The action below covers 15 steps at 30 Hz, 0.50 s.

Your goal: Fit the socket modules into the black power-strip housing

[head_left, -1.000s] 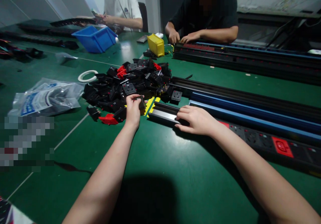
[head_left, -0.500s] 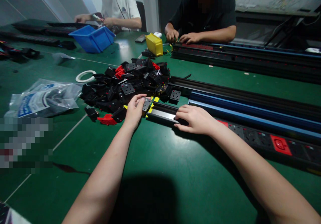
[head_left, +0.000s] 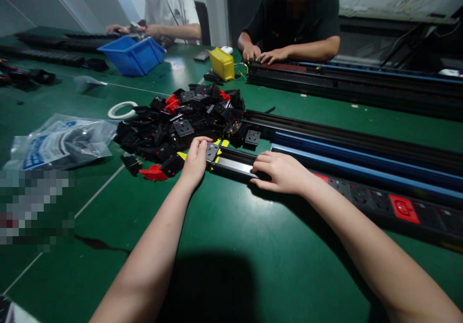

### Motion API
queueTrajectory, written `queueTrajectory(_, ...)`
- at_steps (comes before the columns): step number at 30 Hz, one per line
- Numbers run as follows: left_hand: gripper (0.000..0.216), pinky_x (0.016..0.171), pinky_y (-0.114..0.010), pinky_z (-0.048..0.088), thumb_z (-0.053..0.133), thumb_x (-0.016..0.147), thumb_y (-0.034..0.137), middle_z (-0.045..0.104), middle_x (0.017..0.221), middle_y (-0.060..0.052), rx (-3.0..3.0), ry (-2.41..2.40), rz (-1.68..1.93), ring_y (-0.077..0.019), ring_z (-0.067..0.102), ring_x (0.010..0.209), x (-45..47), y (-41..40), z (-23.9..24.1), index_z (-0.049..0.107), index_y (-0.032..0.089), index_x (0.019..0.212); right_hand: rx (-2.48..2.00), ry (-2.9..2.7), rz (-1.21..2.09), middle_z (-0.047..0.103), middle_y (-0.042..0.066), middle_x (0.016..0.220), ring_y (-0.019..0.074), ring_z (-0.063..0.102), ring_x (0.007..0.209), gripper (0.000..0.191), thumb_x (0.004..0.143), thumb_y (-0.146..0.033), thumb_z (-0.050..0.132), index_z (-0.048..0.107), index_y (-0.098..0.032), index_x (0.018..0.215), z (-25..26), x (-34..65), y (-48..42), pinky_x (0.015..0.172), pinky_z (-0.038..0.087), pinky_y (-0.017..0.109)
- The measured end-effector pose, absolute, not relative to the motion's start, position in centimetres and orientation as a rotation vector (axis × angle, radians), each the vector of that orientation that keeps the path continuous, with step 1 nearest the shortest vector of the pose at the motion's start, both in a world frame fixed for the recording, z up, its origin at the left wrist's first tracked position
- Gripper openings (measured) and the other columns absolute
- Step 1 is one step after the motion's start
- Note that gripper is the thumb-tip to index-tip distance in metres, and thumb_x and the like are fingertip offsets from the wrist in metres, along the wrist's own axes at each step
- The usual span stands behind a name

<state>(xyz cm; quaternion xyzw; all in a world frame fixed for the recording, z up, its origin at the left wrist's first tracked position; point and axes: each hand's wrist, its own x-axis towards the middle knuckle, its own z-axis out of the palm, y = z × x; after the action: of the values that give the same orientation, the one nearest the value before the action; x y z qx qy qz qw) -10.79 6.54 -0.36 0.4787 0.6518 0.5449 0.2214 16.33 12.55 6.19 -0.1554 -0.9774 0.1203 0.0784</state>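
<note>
My left hand (head_left: 196, 158) grips a black socket module (head_left: 211, 151) and holds it at the open left end of a long black power strip rail (head_left: 237, 166). My right hand (head_left: 281, 171) rests curled over that rail, a little to the right of the module, pressing it onto the green table (head_left: 224, 246). Farther right the rail carries fitted black sockets (head_left: 356, 195) and a red socket (head_left: 401, 206). A heap of loose black and red socket modules (head_left: 181, 120) lies just beyond my left hand.
More long black and blue rails (head_left: 361, 144) lie behind the one I hold. A plastic bag (head_left: 60, 142), a tape ring (head_left: 122, 110), a blue bin (head_left: 132, 55) and a yellow box (head_left: 222, 64) sit on the table. Two other people work at the far side.
My left hand carried the black socket module from the edge of the heap rightward to the rail's open end. My right hand stayed on the rail.
</note>
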Motion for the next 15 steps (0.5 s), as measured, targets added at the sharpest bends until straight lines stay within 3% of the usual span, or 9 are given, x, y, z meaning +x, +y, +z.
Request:
queueTrajectory(6, 0.042, 0.084, -0.033, 0.044, 0.034, 0.102, 0.054, 0.064, 0.1, -0.005, 1.366, 1.887, 1.482, -0.021, 0.059, 0.094, -10.42, 6.14, 0.12, 0.062, 0.023, 0.105, -0.472, -2.929, 0.367, 0.07, 0.009, 0.096, 0.0244, 0.063, 0.093, 0.03, 0.097, -0.042, 0.055, 0.072, -0.017, 0.1, 6.29, 16.34, 12.5, 0.08, 0.048, 0.035)
queueTrajectory(11, 0.036, 0.081, -0.033, 0.043, 0.047, 0.098, 0.056, 0.065, 0.096, -0.004, 1.358, 1.888, 1.417, -0.0207, 0.06, 0.088, -10.15, 6.05, -0.01, 0.058, 0.024, 0.11, -0.466, -2.929, 0.362, 0.07, 0.009, 0.096, 0.0242, 0.063, 0.093, 0.029, 0.097, -0.042, 0.055, 0.071, -0.018, 0.099, 6.31, 16.32, 12.46, 0.08, 0.047, 0.035)
queueTrajectory(15, 0.037, 0.08, -0.032, 0.043, 0.041, 0.1, 0.055, 0.063, 0.094, -0.003, 1.34, 1.91, 1.461, -0.0205, 0.058, 0.088, -10.11, 6.2, -0.24, 0.06, 0.024, 0.104, -0.476, -2.938, 0.351, 0.07, 0.009, 0.097, 0.0245, 0.063, 0.094, 0.03, 0.098, -0.043, 0.055, 0.071, -0.017, 0.099, 6.32, 16.32, 12.44, 0.081, 0.047, 0.035)
